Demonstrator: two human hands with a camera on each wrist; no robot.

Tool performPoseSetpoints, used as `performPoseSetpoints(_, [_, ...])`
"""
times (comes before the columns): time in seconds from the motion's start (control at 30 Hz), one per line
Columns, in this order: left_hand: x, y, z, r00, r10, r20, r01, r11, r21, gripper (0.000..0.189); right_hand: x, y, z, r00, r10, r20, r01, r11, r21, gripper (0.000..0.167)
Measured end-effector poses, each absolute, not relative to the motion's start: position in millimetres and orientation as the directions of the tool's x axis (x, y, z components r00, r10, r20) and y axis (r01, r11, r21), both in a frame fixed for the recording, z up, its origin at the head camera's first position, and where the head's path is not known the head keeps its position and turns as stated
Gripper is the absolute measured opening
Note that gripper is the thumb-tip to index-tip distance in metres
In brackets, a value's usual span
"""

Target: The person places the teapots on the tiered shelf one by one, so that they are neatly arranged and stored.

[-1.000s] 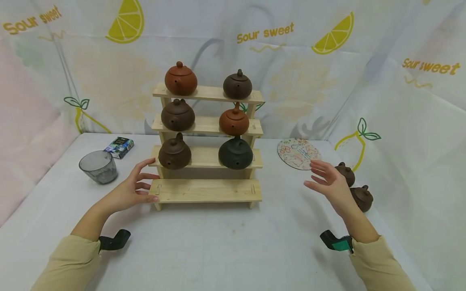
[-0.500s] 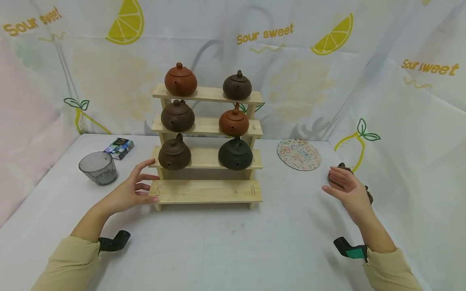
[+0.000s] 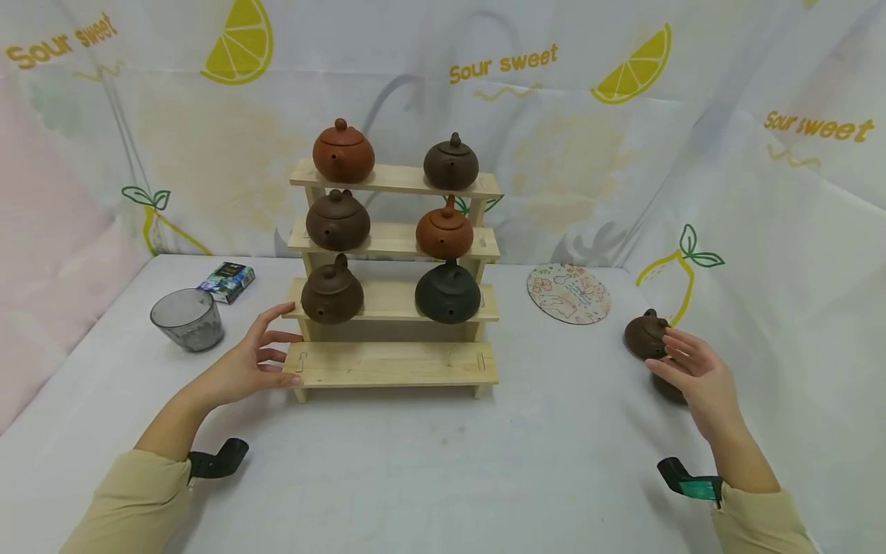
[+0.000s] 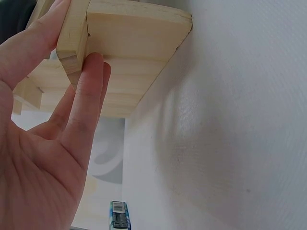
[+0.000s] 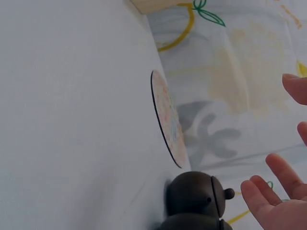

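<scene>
My left hand (image 3: 245,365) holds the left end of a stepped wooden display shelf (image 3: 394,365). The left wrist view shows thumb and fingers on either side of a wooden end (image 4: 72,43). Clay teapots stand in pairs on the three upper steps, among them a reddish-brown teapot (image 3: 344,158) and a dark green-black teapot (image 3: 448,292). The lowest step is bare. At the right, my right hand (image 3: 709,385), fingers loosely bent and holding nothing, overlaps a dark brown teapot (image 3: 667,390) in the head view. A second brown teapot (image 3: 644,337) sits just behind.
A grey glass cup (image 3: 187,319) and a small patterned box (image 3: 228,282) stand left of the shelf. A round printed mat (image 3: 569,294) lies at the back right of the white table (image 3: 443,469). A lemon-print cloth (image 3: 554,146) hangs behind.
My right hand has moved right and slightly down, from beside the round mat to over the nearer brown teapot, uncovering the farther one. The left hand has stayed on the shelf.
</scene>
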State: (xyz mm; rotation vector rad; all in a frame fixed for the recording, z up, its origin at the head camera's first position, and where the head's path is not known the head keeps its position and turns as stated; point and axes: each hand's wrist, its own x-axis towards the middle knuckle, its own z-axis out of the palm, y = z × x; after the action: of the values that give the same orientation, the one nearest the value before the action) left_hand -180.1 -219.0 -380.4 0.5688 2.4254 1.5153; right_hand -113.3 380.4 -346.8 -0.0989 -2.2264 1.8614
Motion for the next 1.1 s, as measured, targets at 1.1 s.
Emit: performPoseSetpoints(1.1, [-180.1,-219.5,-380.2,-0.903,0.43,0.017,0.216,0.42,0.882,0.108,-114.2,431.3,-370.8,-0.815,0.546,-0.193,0.346,0.191,-0.918,0.055])
